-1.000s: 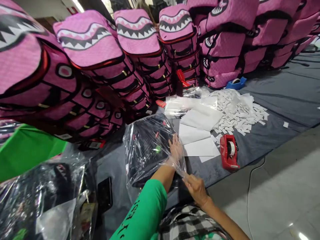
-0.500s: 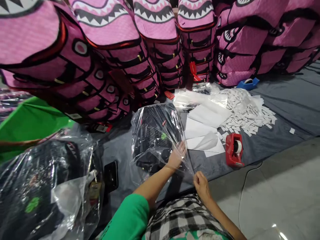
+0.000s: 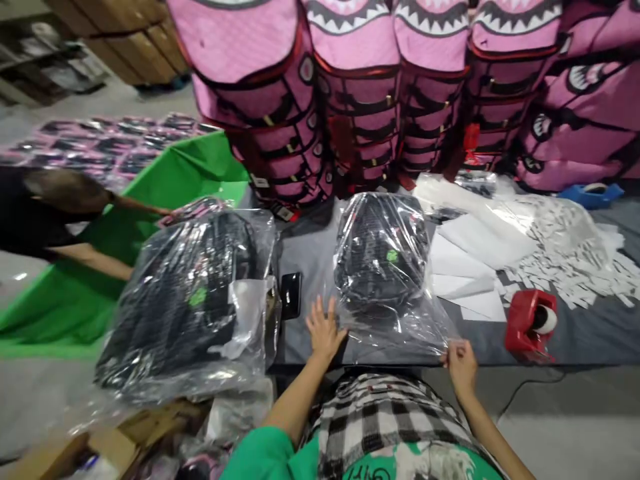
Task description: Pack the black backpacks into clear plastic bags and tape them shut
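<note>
A dark backpack (image 3: 383,250) with a green tag lies in front of me inside a clear plastic bag (image 3: 395,333). Its loose, flattened mouth reaches toward the table's near edge. My right hand (image 3: 461,365) pinches the bag's near right corner. At the bag's left edge, my left hand (image 3: 326,330) rests on the dark cloth with fingers spread, holding nothing. Whether its thumb touches the plastic I cannot tell. Beyond those fingers lies a black phone (image 3: 291,295). Further left, another dark bagged backpack (image 3: 190,280) has a whitish plastic piece on top.
Stacks of pink backpacks (image 3: 355,100) stand along the back. Right of the bag lie white sheets (image 3: 465,267), a heap of small white slips (image 3: 565,253), a red tape dispenser (image 3: 533,327) and a blue one (image 3: 593,195). A co-worker (image 3: 65,213) leans over green cloth (image 3: 165,180) at left.
My left hand has come off the bagged backpack to the table at its left, fingers now spread. My right hand still grips the plastic corner. The view has swung left, showing a co-worker.
</note>
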Demonstrator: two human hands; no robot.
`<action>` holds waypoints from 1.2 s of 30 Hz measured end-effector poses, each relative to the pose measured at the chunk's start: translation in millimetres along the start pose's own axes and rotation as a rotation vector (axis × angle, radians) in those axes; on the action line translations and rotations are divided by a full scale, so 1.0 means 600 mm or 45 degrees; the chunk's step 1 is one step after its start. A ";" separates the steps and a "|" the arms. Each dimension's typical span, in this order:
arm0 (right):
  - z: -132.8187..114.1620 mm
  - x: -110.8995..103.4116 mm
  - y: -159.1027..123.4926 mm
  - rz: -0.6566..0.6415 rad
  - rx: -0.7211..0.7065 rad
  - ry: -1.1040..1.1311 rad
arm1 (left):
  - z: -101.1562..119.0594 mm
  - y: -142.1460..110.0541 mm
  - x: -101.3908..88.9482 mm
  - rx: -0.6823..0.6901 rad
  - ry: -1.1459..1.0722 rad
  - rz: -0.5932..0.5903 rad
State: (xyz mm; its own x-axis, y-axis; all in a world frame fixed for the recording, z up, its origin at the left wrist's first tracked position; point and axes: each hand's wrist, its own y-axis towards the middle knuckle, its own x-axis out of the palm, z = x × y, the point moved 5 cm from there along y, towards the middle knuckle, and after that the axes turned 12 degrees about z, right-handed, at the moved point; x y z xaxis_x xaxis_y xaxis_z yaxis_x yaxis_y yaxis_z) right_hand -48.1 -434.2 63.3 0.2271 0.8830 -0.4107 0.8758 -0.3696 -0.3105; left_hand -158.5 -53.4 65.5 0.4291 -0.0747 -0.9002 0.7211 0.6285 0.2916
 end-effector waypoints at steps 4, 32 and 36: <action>0.012 -0.033 0.012 0.015 -0.036 -0.179 | -0.081 -0.039 0.016 -0.513 -0.288 -0.018; 0.054 -0.124 0.004 -0.093 -0.023 -0.294 | -0.240 -0.179 -0.011 -0.480 -0.713 -0.256; 0.021 -0.111 0.050 0.015 -0.137 -0.323 | -0.214 -0.101 0.005 -0.829 -0.948 -0.271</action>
State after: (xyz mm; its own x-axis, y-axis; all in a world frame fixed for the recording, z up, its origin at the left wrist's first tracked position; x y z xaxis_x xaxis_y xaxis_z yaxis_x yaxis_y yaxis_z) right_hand -42.0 -507.7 70.7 0.1356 0.7729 -0.6199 0.9170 -0.3348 -0.2169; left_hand -270.8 7.9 3.3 0.7168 -0.5588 -0.4171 0.4808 0.8293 -0.2847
